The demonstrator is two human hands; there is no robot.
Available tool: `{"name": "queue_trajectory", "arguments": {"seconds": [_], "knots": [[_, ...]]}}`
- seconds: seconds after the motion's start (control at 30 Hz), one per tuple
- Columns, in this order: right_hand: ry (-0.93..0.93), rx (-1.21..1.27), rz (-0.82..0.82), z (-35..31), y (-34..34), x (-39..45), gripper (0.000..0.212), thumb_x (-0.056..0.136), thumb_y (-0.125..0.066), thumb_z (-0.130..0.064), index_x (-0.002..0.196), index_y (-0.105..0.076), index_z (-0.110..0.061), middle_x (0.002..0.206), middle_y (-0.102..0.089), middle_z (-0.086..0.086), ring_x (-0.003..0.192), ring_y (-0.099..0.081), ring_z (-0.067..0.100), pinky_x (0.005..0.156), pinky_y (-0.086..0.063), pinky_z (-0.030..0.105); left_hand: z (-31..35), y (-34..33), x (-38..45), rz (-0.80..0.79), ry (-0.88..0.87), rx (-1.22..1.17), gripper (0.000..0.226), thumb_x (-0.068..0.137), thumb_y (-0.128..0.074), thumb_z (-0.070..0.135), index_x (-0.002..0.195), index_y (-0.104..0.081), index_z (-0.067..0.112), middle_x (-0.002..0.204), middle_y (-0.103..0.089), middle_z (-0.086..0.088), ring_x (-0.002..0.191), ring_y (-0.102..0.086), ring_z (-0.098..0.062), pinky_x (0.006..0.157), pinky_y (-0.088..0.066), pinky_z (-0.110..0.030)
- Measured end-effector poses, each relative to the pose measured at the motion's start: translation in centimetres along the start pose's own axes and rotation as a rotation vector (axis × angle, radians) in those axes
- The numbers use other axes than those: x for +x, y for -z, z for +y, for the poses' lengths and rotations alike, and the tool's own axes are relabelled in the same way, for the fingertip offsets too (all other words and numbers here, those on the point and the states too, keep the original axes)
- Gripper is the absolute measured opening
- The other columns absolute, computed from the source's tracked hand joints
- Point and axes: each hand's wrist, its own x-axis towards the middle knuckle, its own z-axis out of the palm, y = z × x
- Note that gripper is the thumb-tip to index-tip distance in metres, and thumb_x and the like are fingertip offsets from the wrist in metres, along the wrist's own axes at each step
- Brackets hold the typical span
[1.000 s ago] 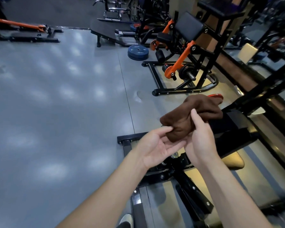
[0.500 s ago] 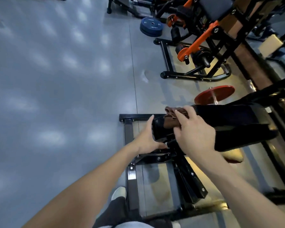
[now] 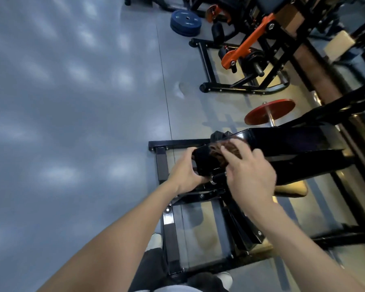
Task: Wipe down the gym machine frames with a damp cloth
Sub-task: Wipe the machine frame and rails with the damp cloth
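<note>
A: Position of the cloth?

B: The crumpled brown cloth (image 3: 228,149) lies on top of the glossy black padded machine beam (image 3: 293,144), at its near-left end. The right hand (image 3: 249,175) rests on it, fingers spread and nearly straight, pressing the cloth flat against the pad; no curl round it visible.

A: Left hand?

B: The left hand (image 3: 185,171) grips the end of the same beam, thumb on top, fingers wrapped under the edge. It holds the beam itself, beside the cloth; whether it touches the cloth, I cannot tell.

A: Base?

B: The black steel floor frame (image 3: 171,207) sits below both hands on the grey rubber floor (image 3: 72,123), its cross-bar along the far side. White shoes (image 3: 154,241) stand at its near-left corner.

A: Surroundings?

B: A red round weight plate (image 3: 270,111) is mounted on a peg just beyond the beam. Further off stands an orange-and-black lever machine (image 3: 247,47); stacked blue weight plates (image 3: 185,22) lie on the floor to its left.
</note>
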Motion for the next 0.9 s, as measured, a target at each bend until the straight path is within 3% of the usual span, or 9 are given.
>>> {"name": "queue_trajectory", "arguments": {"seconds": [0.1, 0.17, 0.23, 0.3, 0.43, 0.57, 0.67, 0.77, 0.9], "knots": [[0.262, -0.053, -0.149, -4.0, -4.0, -1.3, 0.056, 0.066, -0.082, -0.019, 0.121, -0.071, -0.025, 0.134, -0.061, -0.002, 0.079, -0.051, 0.028, 0.056, -0.042, 0.035, 1.0, -0.1, 0.4, -0.056, 0.049, -0.345, 0.025, 0.094, -0.063, 0.044, 0.085, -0.061, 0.02, 0.071, -0.063, 0.003, 0.062, -0.06, -0.013, 0.054, -0.048, -0.02], [0.278, -0.067, -0.18, -3.4, -3.3, -0.8, 0.058, 0.063, -0.084, -0.02, 0.12, -0.072, -0.025, 0.133, -0.06, -0.001, 0.081, -0.052, 0.028, 0.057, -0.045, 0.036, 1.3, 0.7, 0.2, -0.06, 0.041, -0.256, 0.02, 0.09, -0.07, 0.041, 0.099, -0.065, 0.023, 0.084, -0.066, 0.007, 0.073, -0.062, -0.01, 0.063, -0.054, -0.024], [0.167, -0.058, -0.136, -1.0, -1.1, 0.1, 0.051, 0.071, -0.079, -0.017, 0.121, -0.073, -0.026, 0.135, -0.06, -0.001, 0.083, -0.053, 0.031, 0.059, -0.048, 0.038, -0.3, 0.2, -0.2, -0.049, 0.028, -0.117, 0.07, 0.074, -0.088, 0.037, 0.131, -0.049, 0.034, 0.114, -0.064, 0.016, 0.102, -0.061, -0.004, 0.087, -0.052, -0.026], [0.003, -0.058, -0.015, 1.9, 1.4, 1.2, 0.043, 0.078, -0.073, -0.014, 0.12, -0.075, -0.026, 0.134, -0.062, 0.0, 0.082, -0.053, 0.032, 0.057, -0.046, 0.037, 0.0, 0.4, -0.6, 0.029, -0.03, -0.091, 0.087, 0.067, -0.093, 0.041, 0.137, -0.041, 0.038, 0.12, -0.059, 0.021, 0.113, -0.056, -0.003, 0.093, -0.045, -0.023], [-0.16, -0.037, 0.033, 0.6, 1.1, 1.6, 0.038, 0.079, -0.073, -0.018, 0.115, -0.075, -0.028, 0.132, -0.061, -0.003, 0.086, -0.053, 0.031, 0.058, -0.045, 0.036, 0.1, 0.3, -0.2, -0.014, 0.022, -0.044, 0.087, 0.059, -0.091, 0.05, 0.133, -0.044, 0.047, 0.115, -0.059, 0.024, 0.105, -0.057, 0.0, 0.091, -0.048, -0.024], [0.125, -0.017, -0.168, -5.5, -3.7, 0.2, 0.035, 0.073, -0.079, -0.036, 0.107, -0.075, -0.031, 0.121, -0.062, -0.005, 0.084, -0.056, 0.024, 0.057, -0.036, 0.033, -0.7, -0.5, 0.2, 0.051, 0.129, -0.275, 0.031, 0.072, -0.08, 0.05, 0.089, -0.074, 0.026, 0.087, -0.069, 0.001, 0.068, -0.065, -0.014, 0.055, -0.049, -0.023], [0.148, -0.078, -0.132, -3.3, -2.6, 1.6, 0.034, 0.072, -0.081, -0.028, 0.105, -0.075, -0.029, 0.119, -0.064, -0.004, 0.083, -0.059, 0.025, 0.057, -0.037, 0.032, 0.1, 0.4, -0.2, 0.061, 0.098, -0.144, 0.056, 0.071, -0.081, 0.053, 0.118, -0.058, 0.034, 0.101, -0.068, 0.014, 0.084, -0.066, -0.01, 0.067, -0.05, -0.023], [-0.081, -0.031, -0.002, 1.3, 1.3, 2.9, 0.032, 0.082, -0.072, -0.019, 0.113, -0.075, -0.027, 0.126, -0.063, -0.003, 0.085, -0.059, 0.03, 0.058, -0.049, 0.035, 0.3, 0.9, -0.8, 0.033, -0.004, 0.058, 0.085, 0.06, -0.089, 0.053, 0.132, -0.044, 0.045, 0.117, -0.06, 0.024, 0.104, -0.061, -0.007, 0.091, -0.049, -0.028], [-0.289, -0.013, 0.031, -0.1, 1.2, 3.3, 0.031, 0.09, -0.066, -0.021, 0.118, -0.074, -0.029, 0.132, -0.058, -0.004, 0.091, -0.057, 0.028, 0.061, -0.046, 0.035, 0.2, 0.3, -0.5, 0.011, 0.007, 0.03, 0.084, 0.063, -0.092, 0.045, 0.131, -0.044, 0.043, 0.112, -0.058, 0.025, 0.099, -0.06, -0.001, 0.087, -0.05, -0.026]]}}
